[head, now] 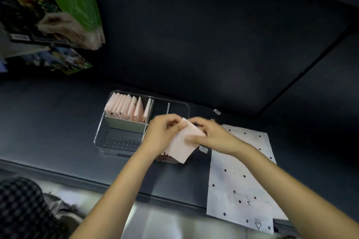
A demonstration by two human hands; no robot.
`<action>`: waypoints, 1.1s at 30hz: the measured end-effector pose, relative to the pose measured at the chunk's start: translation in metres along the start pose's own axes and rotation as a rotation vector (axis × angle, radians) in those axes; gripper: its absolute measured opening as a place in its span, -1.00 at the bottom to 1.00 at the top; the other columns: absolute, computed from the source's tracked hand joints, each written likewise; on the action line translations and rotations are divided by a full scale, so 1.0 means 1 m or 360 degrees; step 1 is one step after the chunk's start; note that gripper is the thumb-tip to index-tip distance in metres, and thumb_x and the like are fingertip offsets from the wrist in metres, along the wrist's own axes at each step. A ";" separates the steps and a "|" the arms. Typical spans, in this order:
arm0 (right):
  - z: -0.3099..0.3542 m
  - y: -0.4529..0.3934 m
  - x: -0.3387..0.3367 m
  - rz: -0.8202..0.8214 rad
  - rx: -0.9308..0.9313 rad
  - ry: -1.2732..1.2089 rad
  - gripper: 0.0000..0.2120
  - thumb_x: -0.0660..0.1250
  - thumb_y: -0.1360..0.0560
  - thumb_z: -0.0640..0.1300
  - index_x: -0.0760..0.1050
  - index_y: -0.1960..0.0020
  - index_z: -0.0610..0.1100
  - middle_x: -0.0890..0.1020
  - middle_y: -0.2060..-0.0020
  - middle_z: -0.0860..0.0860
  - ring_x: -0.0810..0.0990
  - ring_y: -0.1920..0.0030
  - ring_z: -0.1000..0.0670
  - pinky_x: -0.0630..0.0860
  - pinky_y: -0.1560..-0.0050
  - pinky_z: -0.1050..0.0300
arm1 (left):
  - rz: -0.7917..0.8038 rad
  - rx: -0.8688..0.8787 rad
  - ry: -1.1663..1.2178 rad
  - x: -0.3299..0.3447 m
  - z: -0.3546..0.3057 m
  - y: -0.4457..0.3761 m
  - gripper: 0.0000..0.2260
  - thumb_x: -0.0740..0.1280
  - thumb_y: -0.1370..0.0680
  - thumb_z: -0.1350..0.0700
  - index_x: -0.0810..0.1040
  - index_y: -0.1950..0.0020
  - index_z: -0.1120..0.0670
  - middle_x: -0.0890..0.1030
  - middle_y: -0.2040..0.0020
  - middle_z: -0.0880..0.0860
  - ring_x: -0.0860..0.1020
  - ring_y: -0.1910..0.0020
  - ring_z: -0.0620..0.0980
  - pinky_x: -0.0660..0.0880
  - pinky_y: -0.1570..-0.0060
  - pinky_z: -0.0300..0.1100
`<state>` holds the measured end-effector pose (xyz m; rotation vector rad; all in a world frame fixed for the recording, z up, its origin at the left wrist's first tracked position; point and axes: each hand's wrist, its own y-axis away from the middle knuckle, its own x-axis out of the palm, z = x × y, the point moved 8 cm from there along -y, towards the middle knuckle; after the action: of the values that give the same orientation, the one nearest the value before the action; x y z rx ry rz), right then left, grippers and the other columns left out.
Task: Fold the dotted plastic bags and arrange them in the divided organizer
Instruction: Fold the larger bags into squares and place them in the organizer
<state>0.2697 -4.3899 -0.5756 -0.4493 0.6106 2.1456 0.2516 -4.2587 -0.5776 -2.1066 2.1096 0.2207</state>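
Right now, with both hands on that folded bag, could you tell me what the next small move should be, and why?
Probably lower the folded bag, which the left hand and right hand pinch above the organizer, into a compartment. The far-left compartment already holds a row of upright folded bags, while an unfolded dotted bag waits flat on the counter.

The flat dotted bag (240,176) bears a triangle symbol; no text can be read.
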 end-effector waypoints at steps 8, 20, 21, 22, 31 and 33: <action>0.017 -0.070 0.003 -0.0018 0.0293 -0.0081 -0.86 0.32 -0.50 -0.27 0.54 -0.06 -0.22 0.64 0.00 -0.12 0.65 0.02 -0.04 0.64 0.12 0.10 | 0.0051 -0.0259 -0.0595 -0.061 0.049 -0.024 -0.84 0.42 -0.45 0.20 0.54 0.02 0.04 0.61 0.09 -0.03 0.57 0.05 -0.01 0.55 0.03 0.00; 0.011 -0.132 0.011 -0.0677 0.0520 -0.0181 -0.83 0.26 -0.47 -0.31 0.50 -0.05 -0.18 0.61 -0.03 -0.16 0.61 0.12 -0.05 0.64 0.24 0.07 | -0.0430 -0.0096 -0.1762 -0.088 0.082 -0.035 -0.75 0.17 -0.58 0.04 0.59 -0.15 -0.03 0.58 -0.08 -0.06 0.39 -0.11 0.04 0.24 -0.11 -0.06; 0.014 -0.136 0.016 -0.0685 0.0506 -0.0126 -0.83 0.26 -0.47 -0.30 0.50 -0.04 -0.17 0.61 -0.03 -0.16 0.61 0.12 -0.06 0.65 0.19 0.01 | -0.0479 -0.0105 -0.1758 -0.091 0.083 -0.033 -0.76 0.17 -0.58 0.06 0.60 -0.13 -0.02 0.59 -0.05 -0.06 0.39 -0.09 0.04 0.21 -0.17 -0.04; 0.017 -0.140 0.021 -0.0697 0.0500 -0.0030 -0.82 0.27 -0.48 -0.28 0.51 -0.07 -0.18 0.61 -0.02 -0.15 0.61 0.09 -0.08 0.64 0.13 -0.03 | -0.0515 -0.0101 -0.1749 -0.093 0.083 -0.031 -0.76 0.17 -0.58 0.06 0.61 -0.11 -0.01 0.60 -0.04 -0.05 0.40 -0.08 0.06 0.18 -0.24 0.00; 0.045 -0.155 0.075 -0.0750 0.0523 0.0895 -0.78 0.17 -0.56 -0.17 0.39 -0.17 -0.22 0.60 -0.08 -0.19 0.59 -0.07 -0.22 0.40 0.15 0.07 | -0.0700 0.0058 -0.1442 -0.095 0.073 -0.018 -0.82 0.37 -0.46 0.25 0.63 -0.04 0.16 0.58 -0.05 0.17 0.47 0.03 0.23 0.38 0.08 0.09; 0.038 -0.158 0.086 -0.0610 0.0591 0.0817 -0.71 0.08 -0.61 -0.05 0.37 -0.22 -0.20 0.58 -0.13 -0.18 0.57 -0.11 -0.20 0.37 0.10 0.06 | -0.0739 0.0073 -0.1360 -0.097 0.074 -0.019 -0.77 0.33 -0.46 0.31 0.59 -0.09 0.20 0.58 -0.06 0.20 0.47 0.02 0.24 0.37 0.06 0.11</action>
<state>0.3427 -4.2298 -0.6304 -0.8408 1.0873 1.5086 0.2709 -4.1482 -0.6290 -1.8980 1.1080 0.8165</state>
